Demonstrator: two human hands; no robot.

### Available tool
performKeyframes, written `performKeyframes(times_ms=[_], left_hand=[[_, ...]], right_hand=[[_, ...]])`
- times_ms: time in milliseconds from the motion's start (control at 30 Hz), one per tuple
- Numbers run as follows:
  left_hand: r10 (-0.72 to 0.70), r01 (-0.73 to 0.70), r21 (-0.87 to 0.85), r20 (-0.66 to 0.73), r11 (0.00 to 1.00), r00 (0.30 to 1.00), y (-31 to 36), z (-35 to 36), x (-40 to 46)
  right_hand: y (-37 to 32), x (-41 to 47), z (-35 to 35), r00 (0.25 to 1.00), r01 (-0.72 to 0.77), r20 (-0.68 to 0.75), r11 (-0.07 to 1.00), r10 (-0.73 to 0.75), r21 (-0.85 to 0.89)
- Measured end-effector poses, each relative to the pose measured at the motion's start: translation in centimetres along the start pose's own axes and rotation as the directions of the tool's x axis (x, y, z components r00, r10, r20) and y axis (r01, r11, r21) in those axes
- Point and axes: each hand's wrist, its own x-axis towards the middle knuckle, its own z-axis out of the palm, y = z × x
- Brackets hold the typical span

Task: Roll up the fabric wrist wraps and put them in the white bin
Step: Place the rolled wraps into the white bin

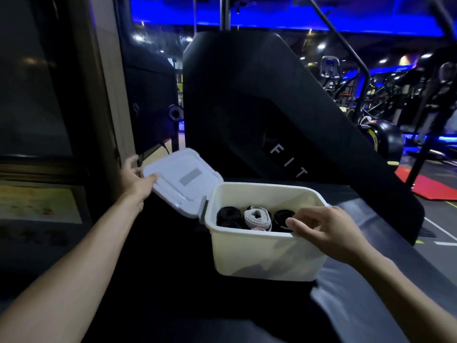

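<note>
The bin (267, 253) stands open on the dark desk (173, 293), with at least 4 rolled wraps (257, 217) inside. Left of it, the left hand (136, 180) grips the lid (184, 178); the right hand (324, 231) hovers at its near rim, fingers (300, 222) loosely curled, empty. Rolling looks done; closing calls for swinging the lid over.

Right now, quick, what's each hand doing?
Left hand: grips the edge of the white lid.
Right hand: over the bin's rim, fingers loosely curled, holding nothing visible.
</note>
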Motion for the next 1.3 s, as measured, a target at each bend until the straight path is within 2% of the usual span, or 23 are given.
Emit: performKeyframes(times_ms=[67,100,133,200,233,300,367,400,533,633,667,733,800,900,967,1033,1100,1167,1300], left_hand=[[0.067,-0.076,-0.096,-0.096,0.992,0.993,3.7,-2.3,-0.4],[0.054,-0.070,-0.158,-0.105,0.985,0.993,5.3,-3.5,-0.6],[0.035,-0.053,-0.234,-0.079,0.971,0.996,6.5,-4.2,-1.0],[-0.008,0.030,-0.347,0.064,0.937,0.998,8.9,-4.8,-2.9],[-0.019,0.075,-0.365,0.154,0.928,0.988,9.8,-4.6,-4.4],[-0.042,0.169,-0.374,0.323,0.912,0.945,10.8,-3.8,-7.6],[-0.070,0.240,-0.344,0.441,0.908,0.895,10.7,-2.7,-10.4],[-0.096,0.269,-0.316,0.471,0.910,0.877,10.4,-2.1,-11.4],[-0.180,0.368,-0.304,0.503,0.879,0.846,9.7,0.3,-13.8],[-0.178,0.438,-0.309,0.609,0.844,0.773,10.1,0.9,-14.9],[-0.172,0.406,-0.249,0.629,0.879,0.758,9.9,1.0,-15.2],[-0.147,0.225,-0.053,0.608,0.973,0.780,9.3,1.3,-15.8],[-0.099,0.045,0.109,0.563,0.993,0.821,9.0,1.4,-16.2],[-0.057,-0.074,0.221,0.533,0.973,0.844,8.5,1.3,-15.9],[-0.072,-0.108,0.292,0.545,0.950,0.835,8.1,1.2,-15.6],[-0.092,-0.135,0.353,0.557,0.926,0.826,7.8,1.0,-15.6],[-0.063,-0.197,0.397,0.554,0.896,0.830,7.3,0.9,-15.4],[-0.038,-0.268,0.434,0.578,0.860,0.815,6.6,0.8,-15.1],[-0.053,-0.341,0.509,0.612,0.790,0.789,6.1,0.1,-14.9]], right_hand=[[-0.2,-0.2,-0.2,0.998,-0.025,-0.052,0.993,0.031,0.117],[-0.4,-0.3,-0.5,0.993,-0.044,-0.095,0.980,0.064,0.196],[-0.7,-0.4,-1.0,0.983,-0.069,-0.144,0.959,0.112,0.274],[-1.9,-0.4,-2.2,0.947,-0.129,-0.208,0.885,0.243,0.447],[-2.6,-0.3,-3.0,0.922,-0.173,-0.194,0.806,0.334,0.565],[-3.8,0.0,-4.8,0.855,-0.304,-0.026,0.542,0.517,0.784],[-4.5,-0.3,-6.6,0.790,-0.413,0.170,0.308,0.589,0.857],[-4.6,-0.8,-7.3,0.771,-0.454,0.229,0.260,0.594,0.853],[-3.6,-3.1,-8.2,0.765,-0.516,0.256,0.326,0.591,0.792],[-3.0,-3.7,-7.9,0.714,-0.513,0.243,0.254,0.657,0.820],[-3.0,-3.6,-7.8,0.689,-0.507,0.242,0.215,0.683,0.835],[-3.1,-3.1,-7.2,0.664,-0.513,0.268,0.164,0.698,0.843],[-3.5,-2.7,-6.8,0.664,-0.567,0.286,0.216,0.691,0.795],[-3.4,-2.3,-6.7,0.715,-0.650,0.189,0.540,0.674,0.534],[-3.1,-2.0,-7.2,0.739,-0.662,0.089,0.697,0.667,0.277],[-3.0,-1.9,-7.5,0.747,-0.664,0.094,0.735,0.658,0.134],[-2.7,-1.9,-7.4,0.749,-0.660,0.148,0.746,0.646,0.081],[-2.0,-2.1,-7.0,0.746,-0.659,0.199,0.747,0.635,0.089],[-1.1,-2.1,-6.1,0.768,-0.637,0.268,0.738,0.582,0.223]])
